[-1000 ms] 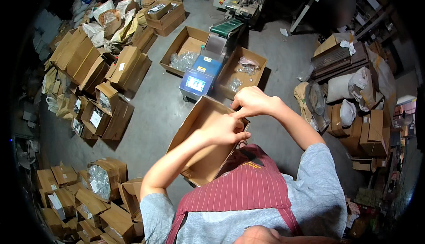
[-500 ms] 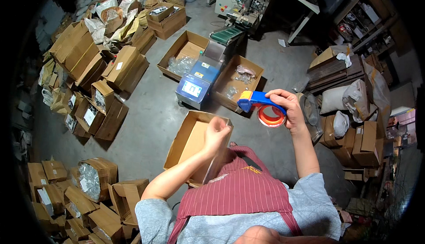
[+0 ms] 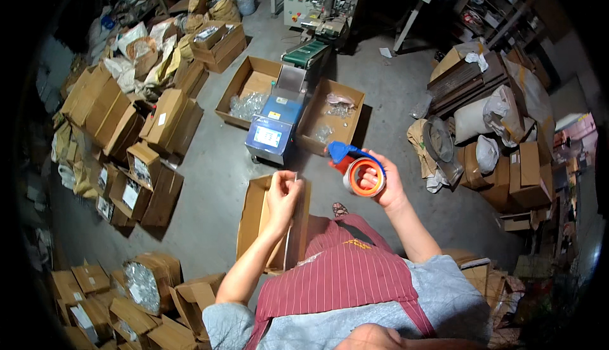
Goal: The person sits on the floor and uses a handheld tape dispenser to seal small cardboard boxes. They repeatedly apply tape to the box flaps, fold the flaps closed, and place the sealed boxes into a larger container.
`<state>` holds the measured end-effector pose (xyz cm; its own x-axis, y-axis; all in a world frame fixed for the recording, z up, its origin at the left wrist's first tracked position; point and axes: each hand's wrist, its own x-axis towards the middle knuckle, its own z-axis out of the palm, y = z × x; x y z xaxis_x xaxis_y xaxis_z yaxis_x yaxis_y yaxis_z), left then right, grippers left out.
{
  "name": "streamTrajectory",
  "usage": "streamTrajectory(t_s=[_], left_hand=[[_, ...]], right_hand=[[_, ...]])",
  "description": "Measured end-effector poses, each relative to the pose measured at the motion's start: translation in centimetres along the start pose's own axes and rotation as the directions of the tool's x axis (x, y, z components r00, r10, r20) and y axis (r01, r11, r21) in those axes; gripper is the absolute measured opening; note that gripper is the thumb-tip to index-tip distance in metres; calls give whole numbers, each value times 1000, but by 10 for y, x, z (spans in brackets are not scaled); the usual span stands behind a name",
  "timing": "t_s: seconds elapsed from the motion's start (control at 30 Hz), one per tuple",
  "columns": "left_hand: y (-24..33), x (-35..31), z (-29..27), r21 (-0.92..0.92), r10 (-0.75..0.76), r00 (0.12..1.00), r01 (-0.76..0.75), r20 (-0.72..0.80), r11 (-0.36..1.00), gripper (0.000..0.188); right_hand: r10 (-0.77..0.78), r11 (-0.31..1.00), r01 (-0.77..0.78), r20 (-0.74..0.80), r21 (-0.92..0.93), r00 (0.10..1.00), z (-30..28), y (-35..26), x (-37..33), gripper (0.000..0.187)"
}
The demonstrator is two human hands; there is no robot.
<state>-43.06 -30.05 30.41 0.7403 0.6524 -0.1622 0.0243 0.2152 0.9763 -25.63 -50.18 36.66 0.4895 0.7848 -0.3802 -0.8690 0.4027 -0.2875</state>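
Note:
My right hand is closed round a blue and red tape dispenser, held up to the right of an open cardboard box. A roll with an orange core sits in the dispenser, and some fingers show through its ring. My left hand is pinched closed over the box, close to its right wall. A thin pale edge shows at the fingertips and below the hand; whether it is tape or part of the box I cannot tell. The box stands in front of my striped red apron.
Ahead stands a blue machine with a screen and a green conveyor. Open boxes holding clear plastic flank it, one left and one right. Stacked cartons line the left; sacks and cartons fill the right.
The tape dispenser has come down and to the left, turning so its roll faces up more. My left hand has shifted left and slightly down. The view has moved a little.

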Motion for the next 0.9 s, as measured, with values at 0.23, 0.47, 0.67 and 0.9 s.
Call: streamTrajectory(t_s=[0.23,0.47,0.67,0.9], left_hand=[[14,-15,-32,221,257,961,-231,-100,948,27],[18,-17,-44,-3,103,993,-103,-49,995,38],[16,-18,-56,-104,-99,994,94,-53,990,34],[-11,-7,-68,168,-34,999,40,-37,985,32]], right_hand=[[72,996,-56,-231,73,970,4,44,-12,20],[59,990,-82,187,119,981,-32,54,-8,30],[-35,985,-11,260,171,965,-28,64,-6,33],[-22,974,50,-124,221,992,18,80,-5,51]])
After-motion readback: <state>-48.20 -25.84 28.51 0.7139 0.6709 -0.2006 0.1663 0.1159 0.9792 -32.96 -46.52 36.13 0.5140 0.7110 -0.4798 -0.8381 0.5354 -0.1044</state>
